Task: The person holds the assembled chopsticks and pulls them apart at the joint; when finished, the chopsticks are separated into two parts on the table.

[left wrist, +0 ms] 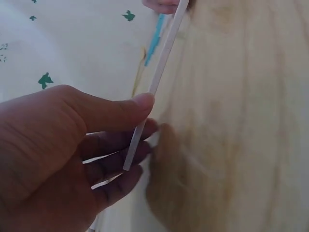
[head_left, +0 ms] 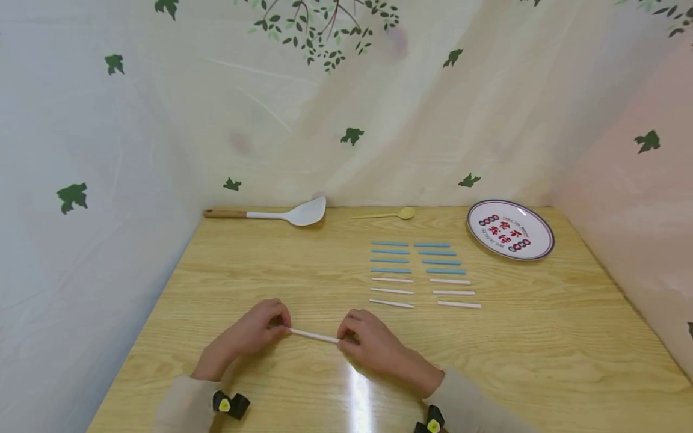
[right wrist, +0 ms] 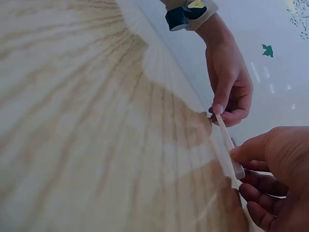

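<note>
A thin white stick [head_left: 314, 335] is held level between both hands, a little above the wooden table. The left hand [head_left: 258, 328] pinches one end between thumb and fingers; in the left wrist view the stick's squared tip [left wrist: 129, 162] sticks out past the thumb. At the other end, the right hand [head_left: 373, 341] has its thumb and fingertips on the stick, and the right wrist view shows that blunt end [right wrist: 238, 170] just beyond the thumb. Behind the right hand lie short white sticks [head_left: 391, 303] and blue sticks [head_left: 446, 271], several of each, in two columns.
Along the back of the table [head_left: 216, 270] lie a white spatula [head_left: 305, 213] with a wooden handle and a yellow spoon [head_left: 406, 213]. A white plate [head_left: 509, 231] with red characters sits at the back right. Leaf-printed cloth [head_left: 281, 132] encloses the table's back and sides.
</note>
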`<action>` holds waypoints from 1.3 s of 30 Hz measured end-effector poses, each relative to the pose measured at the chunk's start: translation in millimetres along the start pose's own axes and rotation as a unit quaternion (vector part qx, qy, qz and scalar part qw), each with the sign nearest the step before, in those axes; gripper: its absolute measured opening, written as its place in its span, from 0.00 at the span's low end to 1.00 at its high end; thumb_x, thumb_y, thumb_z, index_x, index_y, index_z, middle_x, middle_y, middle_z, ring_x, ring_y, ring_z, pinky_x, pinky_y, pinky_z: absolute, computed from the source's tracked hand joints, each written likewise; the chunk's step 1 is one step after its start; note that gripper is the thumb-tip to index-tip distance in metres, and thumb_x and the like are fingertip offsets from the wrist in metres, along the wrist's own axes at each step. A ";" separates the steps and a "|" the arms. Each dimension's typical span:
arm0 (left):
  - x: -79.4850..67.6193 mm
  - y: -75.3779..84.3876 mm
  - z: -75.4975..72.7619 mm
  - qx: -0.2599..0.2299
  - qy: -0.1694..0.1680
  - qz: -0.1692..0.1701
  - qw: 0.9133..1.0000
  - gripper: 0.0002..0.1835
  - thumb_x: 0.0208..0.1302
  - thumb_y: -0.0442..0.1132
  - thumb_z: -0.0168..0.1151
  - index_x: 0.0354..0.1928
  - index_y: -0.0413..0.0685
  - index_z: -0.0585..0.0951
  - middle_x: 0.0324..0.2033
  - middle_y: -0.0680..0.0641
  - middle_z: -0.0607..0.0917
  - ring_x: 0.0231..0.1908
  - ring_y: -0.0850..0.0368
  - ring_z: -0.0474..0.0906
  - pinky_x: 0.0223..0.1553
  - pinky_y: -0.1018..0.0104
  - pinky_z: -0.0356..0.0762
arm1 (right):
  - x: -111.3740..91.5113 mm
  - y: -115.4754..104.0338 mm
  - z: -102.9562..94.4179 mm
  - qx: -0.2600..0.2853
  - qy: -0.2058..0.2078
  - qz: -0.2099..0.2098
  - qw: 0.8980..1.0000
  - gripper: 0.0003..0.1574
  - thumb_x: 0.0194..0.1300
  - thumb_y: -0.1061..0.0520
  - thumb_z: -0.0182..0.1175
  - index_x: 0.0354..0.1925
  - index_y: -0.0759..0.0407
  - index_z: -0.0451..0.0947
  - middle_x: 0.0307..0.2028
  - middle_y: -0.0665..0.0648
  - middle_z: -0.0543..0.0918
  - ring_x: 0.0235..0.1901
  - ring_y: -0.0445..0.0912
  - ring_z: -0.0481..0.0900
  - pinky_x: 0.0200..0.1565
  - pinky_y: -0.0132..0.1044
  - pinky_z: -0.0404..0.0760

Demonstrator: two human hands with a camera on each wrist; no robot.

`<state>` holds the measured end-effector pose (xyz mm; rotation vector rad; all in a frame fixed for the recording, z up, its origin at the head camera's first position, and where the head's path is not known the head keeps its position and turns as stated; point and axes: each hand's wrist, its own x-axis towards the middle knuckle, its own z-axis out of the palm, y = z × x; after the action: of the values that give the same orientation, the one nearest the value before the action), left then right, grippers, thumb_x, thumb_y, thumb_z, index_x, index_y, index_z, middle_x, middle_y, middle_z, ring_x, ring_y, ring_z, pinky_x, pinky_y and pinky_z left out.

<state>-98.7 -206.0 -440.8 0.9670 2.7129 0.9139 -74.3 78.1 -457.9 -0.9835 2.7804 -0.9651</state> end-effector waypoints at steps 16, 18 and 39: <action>44.5 48.7 -4.9 -0.031 -0.046 0.002 0.998 0.02 0.66 0.35 0.59 0.36 0.47 0.81 0.30 0.55 0.80 0.31 0.67 0.71 0.34 0.71 0.74 | 3.9 2.9 -41.8 0.076 0.026 0.047 0.996 0.06 0.67 0.56 0.59 0.42 0.54 0.80 0.39 0.48 0.82 0.40 0.40 0.80 0.41 0.32 0.80; 52.3 54.8 -2.7 -0.025 -0.041 0.008 0.999 0.02 0.66 0.35 0.59 0.36 0.47 0.81 0.30 0.55 0.80 0.30 0.66 0.71 0.34 0.71 0.73 | 4.3 3.6 -45.8 0.061 0.035 0.039 0.997 0.06 0.67 0.54 0.59 0.41 0.52 0.81 0.38 0.47 0.81 0.39 0.39 0.80 0.40 0.31 0.80; 84.2 77.6 11.0 -0.002 0.028 0.070 0.997 0.03 0.65 0.34 0.61 0.34 0.46 0.82 0.30 0.52 0.79 0.31 0.64 0.75 0.35 0.73 0.76 | 0.1 14.2 -71.8 0.028 0.052 0.014 0.998 0.04 0.68 0.55 0.57 0.36 0.51 0.78 0.31 0.45 0.77 0.29 0.36 0.70 0.33 0.29 0.73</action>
<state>-120.2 -101.6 -397.6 1.1600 2.7163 0.9821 -98.9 125.7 -408.2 -0.9085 2.8250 -1.1152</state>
